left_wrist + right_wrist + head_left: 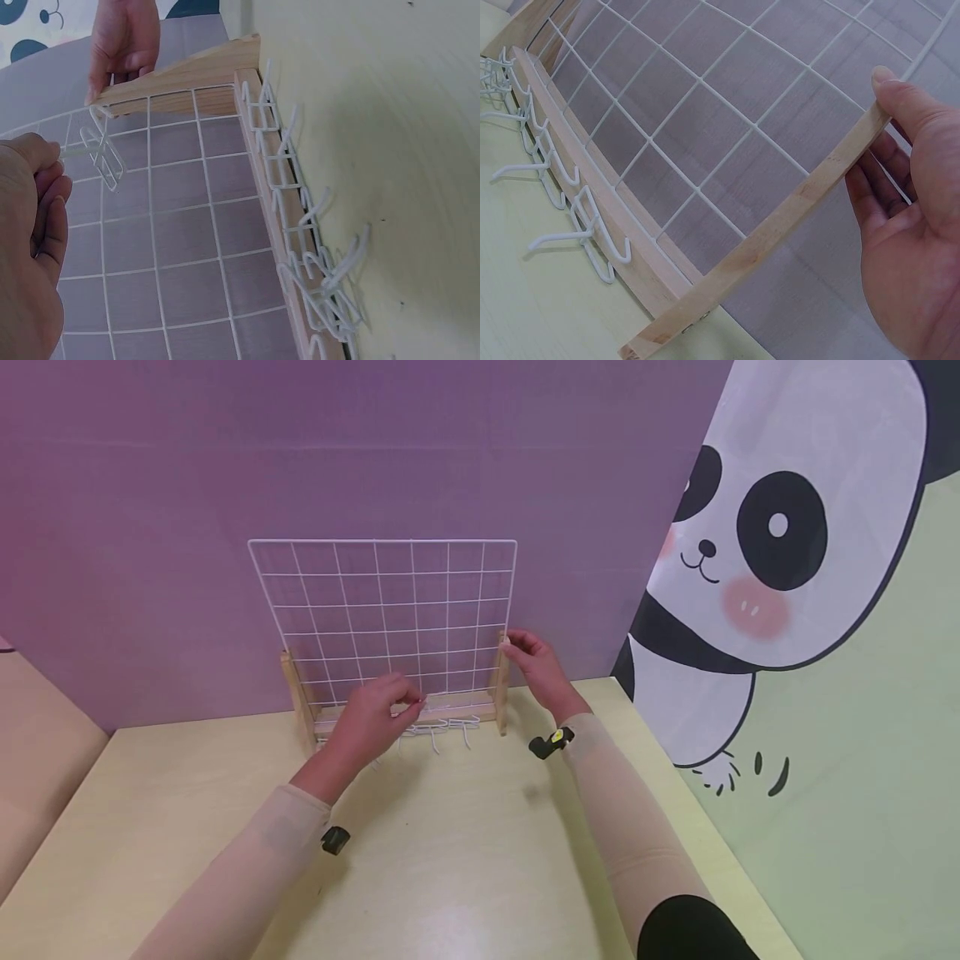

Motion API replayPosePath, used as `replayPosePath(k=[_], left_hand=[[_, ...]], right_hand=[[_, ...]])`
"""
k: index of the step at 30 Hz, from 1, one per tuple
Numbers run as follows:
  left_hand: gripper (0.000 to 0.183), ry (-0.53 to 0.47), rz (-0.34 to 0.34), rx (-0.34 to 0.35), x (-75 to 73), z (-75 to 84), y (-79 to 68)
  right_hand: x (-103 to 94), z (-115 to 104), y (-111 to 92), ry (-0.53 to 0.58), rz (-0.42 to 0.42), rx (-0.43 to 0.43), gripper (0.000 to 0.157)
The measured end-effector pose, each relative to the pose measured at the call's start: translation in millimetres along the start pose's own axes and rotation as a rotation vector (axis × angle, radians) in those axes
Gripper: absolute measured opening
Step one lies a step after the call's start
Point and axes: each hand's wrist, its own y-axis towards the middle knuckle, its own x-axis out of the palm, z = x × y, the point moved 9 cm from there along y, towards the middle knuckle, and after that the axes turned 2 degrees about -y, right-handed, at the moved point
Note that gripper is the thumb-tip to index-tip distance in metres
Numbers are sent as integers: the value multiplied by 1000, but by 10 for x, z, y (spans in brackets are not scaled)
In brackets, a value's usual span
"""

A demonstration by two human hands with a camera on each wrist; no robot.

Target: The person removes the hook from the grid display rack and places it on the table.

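A white wire grid panel [393, 605] leans back in a wooden stand. Between thumb and fingers my left hand [377, 708] pinches the stem of a white wire hook [111, 163], held in front of the grid. The hook's looped back is close to the wires; whether it touches them I cannot tell. My right hand [928, 206] grips the upper end of the stand's right wooden post [780, 204] beside the grid's edge, thumb on the near side and fingers behind. Several more white hooks [589, 232] hang along the stand's bottom rail [592, 187].
The stand is on a pale wooden table [450, 860], near its back edge. Behind it rises a purple wall covering [480, 443]. To the right a panda picture [780, 527] decorates the wall. The stand's left post [297, 697] is behind my left forearm's side.
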Motion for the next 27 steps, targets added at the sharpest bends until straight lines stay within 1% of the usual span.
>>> replayPosePath(k=[7,13,18,24,27], left_hand=[[6,45,-42,-16,59,-63,-82],[8,43,-76,-38,131,-140,-178],[8,54,-111,-55,211,-226,-242],[10,81,-150,-43,331,-310,-304],[10,98,-184,-44,412,-352,-339]], right_hand=[[-10,-7,-1,-1,11,-10,37],[-7,-9,2,18,17,-14,36],[-1,-16,1,31,29,-8,36],[-12,-3,7,6,32,2,35],[-12,3,15,2,28,-3,35]])
